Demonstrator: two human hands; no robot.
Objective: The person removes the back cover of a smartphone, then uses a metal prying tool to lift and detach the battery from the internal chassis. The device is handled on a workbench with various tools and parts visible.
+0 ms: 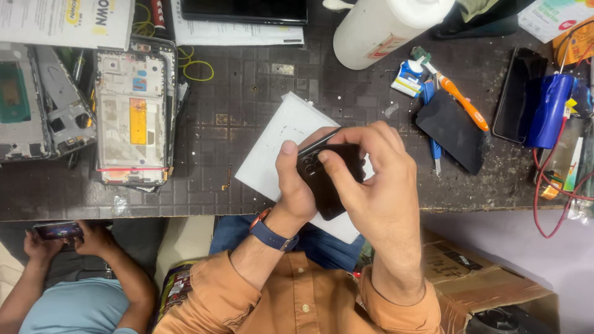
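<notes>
Above the surface's near edge, a black phone is clenched between left hand and right hand, over a white sheet. A slip is judged possible; the phone could be dropped past the edge.

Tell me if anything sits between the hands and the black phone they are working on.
Nothing visible does. The left hand and the right hand both grip the black phone directly, fingers on its camera end, held above the white sheet on the dark mat. The orange-handled tool lies off to the right, well apart.
</notes>
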